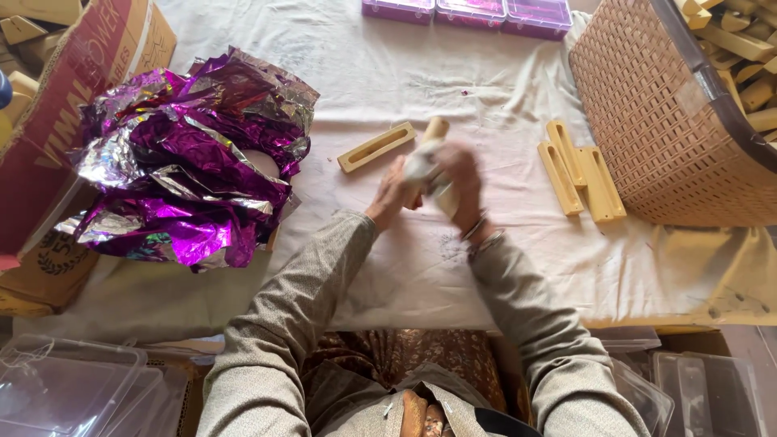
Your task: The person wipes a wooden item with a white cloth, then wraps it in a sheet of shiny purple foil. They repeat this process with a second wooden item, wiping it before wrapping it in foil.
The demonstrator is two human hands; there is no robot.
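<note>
Nearest us, clear plastic boxes (pixel 65 384) sit at the lower left and more clear boxes (pixel 704 388) at the lower right, on either side of our lap. Our two sleeves (pixel 283 324) reach forward over a white cloth (pixel 421 267) that covers the work surface.

At the middle of the cloth our hands meet. Our left hand (pixel 391 196) is curled against the near side of a wooden block (pixel 435 129), fingers bent round it. Our right hand (pixel 460 180), blurred, closes over the same block together with a pale rag (pixel 422 166); bangles (pixel 479 231) ring that wrist. We cannot tell exactly how the right fingers lie. The block tilts up off the cloth, its far end poking out beyond both hands.

Just left of the hands a slotted block (pixel 376 146) lies flat on the cloth, apart from them. To the right three more slotted blocks (pixel 581 170) lie side by side, touching. Farther left a heap of purple and silver foil (pixel 190 158) spills from a cardboard carton (pixel 48 121). At the right a woven basket (pixel 664 121) stands, with more blocks (pixel 740 48) piled behind it. Along the far edge stand three purple boxes (pixel 468 13).
</note>
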